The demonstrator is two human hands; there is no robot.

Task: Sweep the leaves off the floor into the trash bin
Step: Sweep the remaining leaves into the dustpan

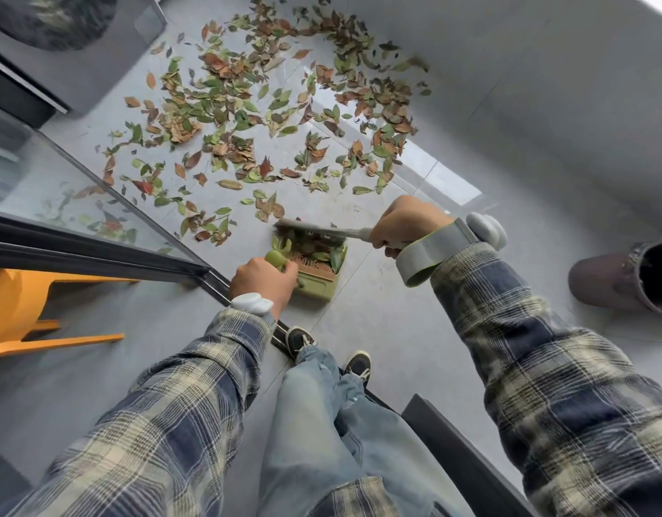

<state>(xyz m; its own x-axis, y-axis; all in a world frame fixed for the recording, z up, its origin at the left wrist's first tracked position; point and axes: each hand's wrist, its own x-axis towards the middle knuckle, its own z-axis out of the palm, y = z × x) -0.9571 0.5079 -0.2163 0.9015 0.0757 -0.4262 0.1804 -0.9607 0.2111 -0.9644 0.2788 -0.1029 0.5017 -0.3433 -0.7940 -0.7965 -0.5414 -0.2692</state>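
Observation:
Green and brown leaves [254, 106] lie scattered over the grey floor ahead of me. My left hand [262, 279] grips the green handle of a small green dustpan [322, 281] set on the floor, with several leaves inside it. My right hand [407, 222] grips the handle of a small hand brush [310, 231], whose bristles sit across the dustpan's front edge. A dark trash bin [624, 279] lies on its side at the right, its opening facing right.
A glass sliding door and its dark track [109, 233] run diagonally at the left. An orange stool [20, 307] stands behind the glass. A grey appliance [61, 50] is at the far left, a grey wall [545, 87] at the right. My shoes [329, 352] stand below the dustpan.

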